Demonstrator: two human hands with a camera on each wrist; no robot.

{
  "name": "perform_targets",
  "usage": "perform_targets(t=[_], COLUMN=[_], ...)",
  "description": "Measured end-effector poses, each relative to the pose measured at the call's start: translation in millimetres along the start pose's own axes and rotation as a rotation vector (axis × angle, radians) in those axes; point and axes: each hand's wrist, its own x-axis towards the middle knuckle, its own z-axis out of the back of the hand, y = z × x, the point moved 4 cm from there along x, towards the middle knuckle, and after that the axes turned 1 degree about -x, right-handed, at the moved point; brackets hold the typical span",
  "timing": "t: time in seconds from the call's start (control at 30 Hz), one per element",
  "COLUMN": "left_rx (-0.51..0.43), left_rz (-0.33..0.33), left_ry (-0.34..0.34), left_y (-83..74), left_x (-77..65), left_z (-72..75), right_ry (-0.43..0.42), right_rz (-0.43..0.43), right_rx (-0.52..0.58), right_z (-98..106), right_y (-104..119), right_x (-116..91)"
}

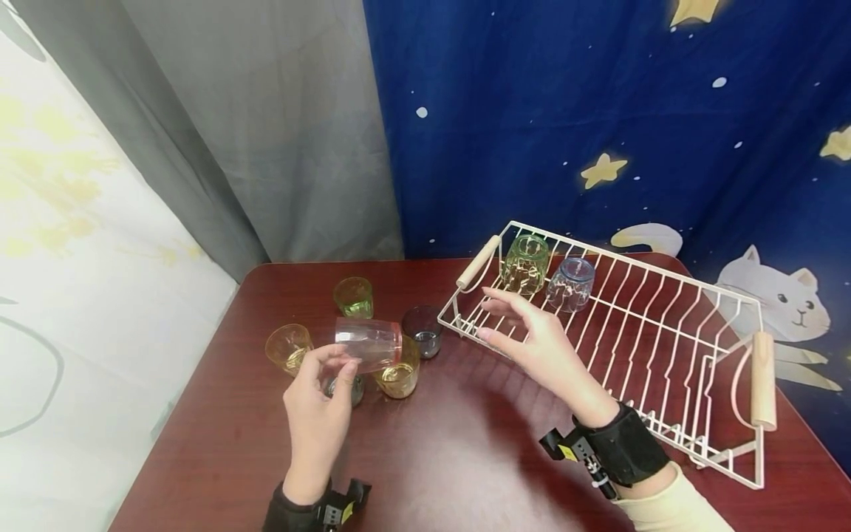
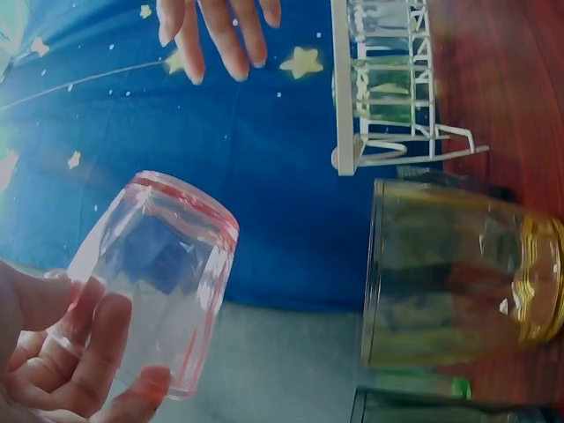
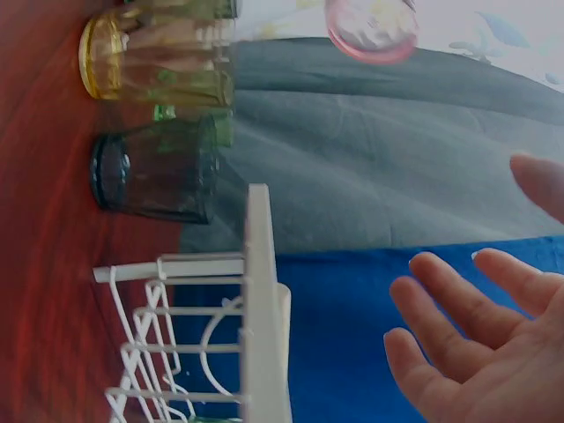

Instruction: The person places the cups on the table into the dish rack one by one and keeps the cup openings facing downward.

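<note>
My left hand (image 1: 319, 414) grips a pink-tinted drinking glass (image 1: 369, 344) near its rim, above the other glasses. The glass lies tilted on its side in the air, its base pointing right. In the left wrist view, fingers and thumb wrap the lower part of the pink glass (image 2: 159, 273). My right hand (image 1: 541, 340) hovers over the front left part of the white wire dish rack (image 1: 625, 303), fingers apart and holding nothing. Upside down in the rack stand a green glass (image 1: 525, 266) and a blue glass (image 1: 570, 284).
Several glasses stand upright on the red-brown table (image 1: 219, 421): a green one (image 1: 354, 298), a yellow one (image 1: 289, 347), an amber one (image 1: 399, 377), a dark grey one (image 1: 423, 332) and another dark one behind my left fingers. Wooden handles (image 1: 764, 380) rise at both rack ends.
</note>
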Motion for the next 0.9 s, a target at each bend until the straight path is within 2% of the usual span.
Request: perform_targets(t=[0.27, 0.43, 0.67, 0.9], left_rx=[-0.018, -0.053, -0.144, -0.225], left_rz=[-0.072, -0.094, -0.088, -0.057], left_ry=[0.073, 0.126, 0.198, 0.206], left_y=[-11.0, -17.7, -24.4, -27.7], left_x=[-2.2, -4.4, -9.8, -11.2], left_z=[-16.8, -29.5, -44.9, -51.2], right_ry=[0.087, 0.157, 0.234, 0.221], right_rz=[0.056, 0.096, 0.068, 0.068], right_rx=[0.017, 0.068, 0.114, 0.080], right_z=[-20, -32, -42, -46], right_y=[4, 7, 9, 9], right_x=[-7, -10, -15, -21])
